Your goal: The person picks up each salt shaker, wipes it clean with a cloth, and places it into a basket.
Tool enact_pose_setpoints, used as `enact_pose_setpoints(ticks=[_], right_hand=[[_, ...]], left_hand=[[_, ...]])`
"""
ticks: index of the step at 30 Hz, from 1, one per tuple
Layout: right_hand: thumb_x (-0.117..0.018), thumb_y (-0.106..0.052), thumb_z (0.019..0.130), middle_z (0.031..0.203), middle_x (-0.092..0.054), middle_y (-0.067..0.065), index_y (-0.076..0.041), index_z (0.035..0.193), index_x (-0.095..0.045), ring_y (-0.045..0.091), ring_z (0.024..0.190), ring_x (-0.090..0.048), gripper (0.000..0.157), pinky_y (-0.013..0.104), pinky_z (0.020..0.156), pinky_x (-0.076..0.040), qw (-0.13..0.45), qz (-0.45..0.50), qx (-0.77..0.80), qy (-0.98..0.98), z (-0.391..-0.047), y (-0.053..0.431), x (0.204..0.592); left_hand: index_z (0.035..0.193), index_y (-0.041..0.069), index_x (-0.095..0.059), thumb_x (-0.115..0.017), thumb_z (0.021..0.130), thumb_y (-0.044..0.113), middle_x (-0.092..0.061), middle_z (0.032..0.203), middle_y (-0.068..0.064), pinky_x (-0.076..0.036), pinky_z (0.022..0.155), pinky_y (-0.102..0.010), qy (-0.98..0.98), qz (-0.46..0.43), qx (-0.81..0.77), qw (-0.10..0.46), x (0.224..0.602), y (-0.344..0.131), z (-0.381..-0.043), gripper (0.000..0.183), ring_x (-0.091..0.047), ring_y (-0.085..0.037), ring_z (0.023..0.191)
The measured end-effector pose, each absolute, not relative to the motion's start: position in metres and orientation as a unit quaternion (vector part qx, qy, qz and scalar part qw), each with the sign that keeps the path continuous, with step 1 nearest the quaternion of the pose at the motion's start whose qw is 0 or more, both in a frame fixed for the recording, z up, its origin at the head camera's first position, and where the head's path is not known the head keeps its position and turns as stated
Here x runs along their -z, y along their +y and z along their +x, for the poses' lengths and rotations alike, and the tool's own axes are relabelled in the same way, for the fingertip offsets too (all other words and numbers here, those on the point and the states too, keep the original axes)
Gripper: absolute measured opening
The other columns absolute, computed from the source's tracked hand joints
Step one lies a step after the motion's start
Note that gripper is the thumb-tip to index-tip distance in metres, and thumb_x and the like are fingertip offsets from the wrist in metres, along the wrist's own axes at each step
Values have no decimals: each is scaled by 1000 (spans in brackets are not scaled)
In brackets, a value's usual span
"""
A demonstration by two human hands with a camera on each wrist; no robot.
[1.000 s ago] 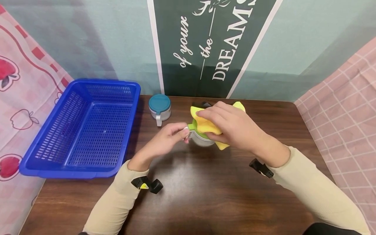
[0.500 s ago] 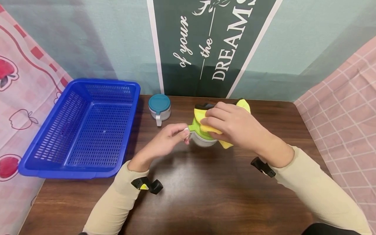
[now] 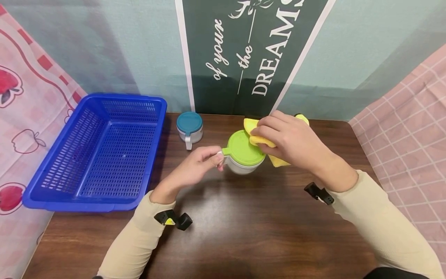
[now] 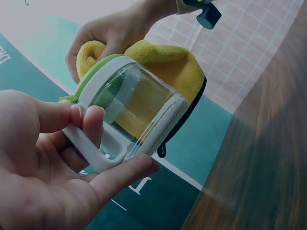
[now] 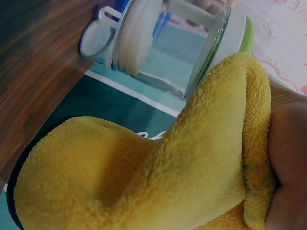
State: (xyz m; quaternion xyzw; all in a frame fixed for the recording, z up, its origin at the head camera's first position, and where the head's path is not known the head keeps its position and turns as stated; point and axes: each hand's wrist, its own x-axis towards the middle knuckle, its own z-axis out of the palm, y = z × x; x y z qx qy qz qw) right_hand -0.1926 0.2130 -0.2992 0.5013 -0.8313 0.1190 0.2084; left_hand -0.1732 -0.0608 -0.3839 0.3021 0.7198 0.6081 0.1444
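A clear jar (image 4: 144,100) with a green lid (image 3: 245,148) and a white handle is held above the table. My left hand (image 3: 198,164) grips it by the handle (image 4: 98,151), thumb and fingers pinching near the lid's tab. My right hand (image 3: 290,141) holds a bunched yellow cloth (image 3: 265,141) with a dark edge at the lid's right side. In the right wrist view the fluffy cloth (image 5: 206,158) hides part of the lid's rim; whether it presses on the jar there I cannot tell.
A second jar with a blue lid (image 3: 189,123) stands at the back of the wooden table (image 3: 244,232). On the left sits a blue perforated basket (image 3: 122,155). A printed cloth backdrop (image 3: 139,58) rises behind, with pink fabric (image 3: 418,104) on the right.
My right hand and the yellow cloth have slid right across the green lid, so most of its top now shows. The left hand and jar have stayed nearly still.
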Motion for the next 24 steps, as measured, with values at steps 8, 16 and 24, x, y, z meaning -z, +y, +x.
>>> enact_pose_setpoints(ticks=[8,16,24], right_hand=[[-87,0,73,100,-68,10,-4,106,-69,30,91,-58,37,41,79,-52,222,479,-118,-841,-198,220,298],[-86,1,72,97,-68,7,-7,104,-71,29,88,-59,36,44,67,-53,250,464,-136,-839,-200,225,296],[-85,2,72,98,-69,7,-7,106,-71,29,89,-60,38,44,64,-53,259,467,-121,-837,-196,225,285]], left_hand=[[86,3,-59,-46,107,5,-58,81,-4,-46,79,-33,717,303,-610,146,384,-63,-173,24,-55,-22,84],[84,2,-59,-47,106,2,-58,80,-3,-46,79,-35,722,302,-606,144,384,-62,-174,25,-56,-19,83],[85,2,-59,-47,106,3,-58,80,-4,-46,80,-40,723,300,-605,147,382,-61,-174,25,-55,-20,83]])
